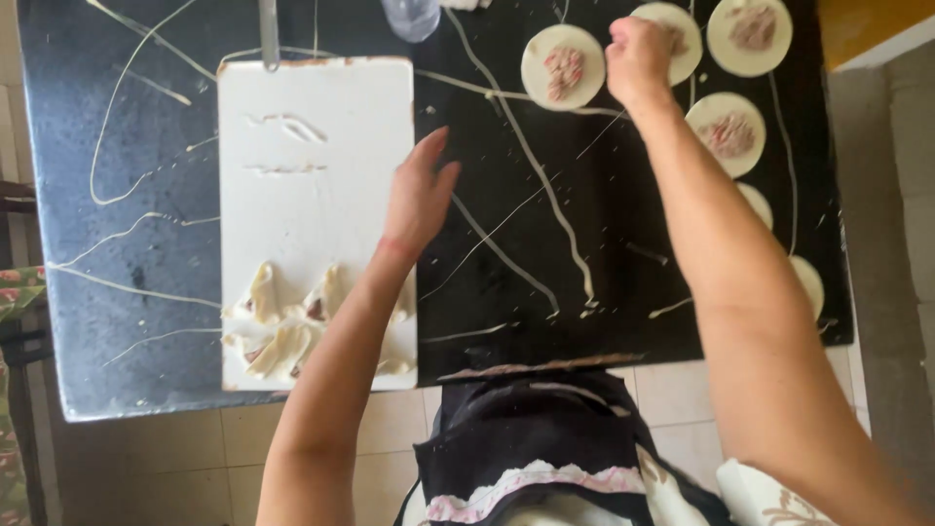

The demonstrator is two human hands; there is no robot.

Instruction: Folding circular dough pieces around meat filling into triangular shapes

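Right hand (638, 54) reaching far across black counter (584, 195), fingers curled, pinching edge of dough round (682, 39) with meat filling. Round sitting among other filled rounds (563, 66) at counter's far right. Judging: dough thin, soft, floppy, light, likely tacky; tearing easily under filling's weight, so best taking hold at bare rim or sliding fingers beneath. Left hand (419, 195) hovering empty, fingers loosely spread, beside white cutting board (312, 146). Folded dumplings (282, 326) lying at board's near end.
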